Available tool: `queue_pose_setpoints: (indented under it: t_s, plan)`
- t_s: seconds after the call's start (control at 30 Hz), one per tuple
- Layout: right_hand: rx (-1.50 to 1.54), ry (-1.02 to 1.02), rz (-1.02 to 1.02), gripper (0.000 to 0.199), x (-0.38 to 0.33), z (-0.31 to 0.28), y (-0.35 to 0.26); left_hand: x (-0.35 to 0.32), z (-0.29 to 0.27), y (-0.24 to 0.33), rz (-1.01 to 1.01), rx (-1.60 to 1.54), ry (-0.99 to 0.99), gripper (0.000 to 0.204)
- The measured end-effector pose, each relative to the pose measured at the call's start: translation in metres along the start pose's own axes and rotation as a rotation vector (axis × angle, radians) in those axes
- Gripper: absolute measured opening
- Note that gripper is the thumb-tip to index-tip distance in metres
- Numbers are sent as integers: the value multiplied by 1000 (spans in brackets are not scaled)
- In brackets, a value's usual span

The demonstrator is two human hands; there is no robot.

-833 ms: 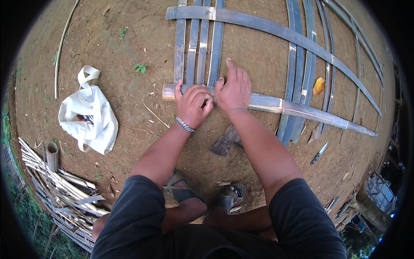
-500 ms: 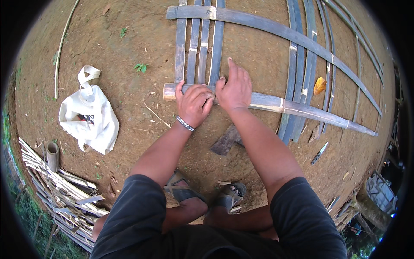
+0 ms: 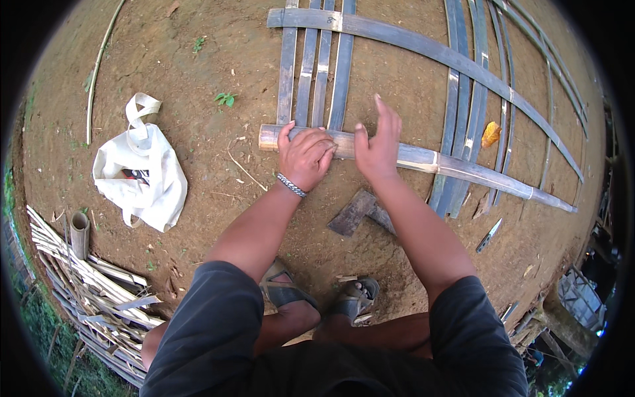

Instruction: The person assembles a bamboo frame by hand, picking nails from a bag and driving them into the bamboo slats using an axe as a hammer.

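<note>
1. The left hand point(image 3: 305, 157) curls over the bamboo strip point(image 3: 423, 160), fingers closed on its near-left end.
2. The right hand point(image 3: 378, 147) presses flat on it, fingers spread, gripping nothing.
3. The bamboo strip lies on the dirt ground point(image 3: 198, 79), its long axis running left to lower right across the upright slats point(image 3: 316, 66).

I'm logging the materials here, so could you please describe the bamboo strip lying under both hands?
The bamboo strip is a long, flat, pale split length with darker nodes, lying crosswise on bare dirt over four upright grey slats. Its blunt left end is thick; it tapers rightward. The left hand and right hand press on it side by side.
</note>
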State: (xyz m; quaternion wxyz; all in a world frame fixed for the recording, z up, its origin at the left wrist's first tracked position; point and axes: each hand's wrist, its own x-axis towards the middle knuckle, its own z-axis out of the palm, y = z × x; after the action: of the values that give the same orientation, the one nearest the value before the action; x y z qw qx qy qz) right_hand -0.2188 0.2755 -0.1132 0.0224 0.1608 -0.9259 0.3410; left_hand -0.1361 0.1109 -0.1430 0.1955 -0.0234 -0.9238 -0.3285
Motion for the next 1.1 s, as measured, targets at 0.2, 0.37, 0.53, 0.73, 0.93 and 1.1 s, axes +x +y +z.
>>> queue_pose_setpoints:
  t_s: [0.2,0.37,0.53,0.73,0.93,1.1]
  plan:
    - [-146,-465,-164,63,-117,-110,19,-4,-3,-5,-14,4,9,7]
    - [-366,-739,45,66,-181,-141,51,-1,0,-2,-14,-12,9,7]
    - [-270,-756,162,60,-188,-144,52,-1,-3,-3,-24,-26,10,7]
    - [282,-717,397,51,-189,-155,-2,-3,0,-4,-34,-45,22,8]
    - [165,-569,433,52,-129,-95,-48,-5,-4,-6,-38,-46,16,10]
    - [95,-511,467,35,-129,-69,-34,-5,-2,-5,-43,-61,16,11]
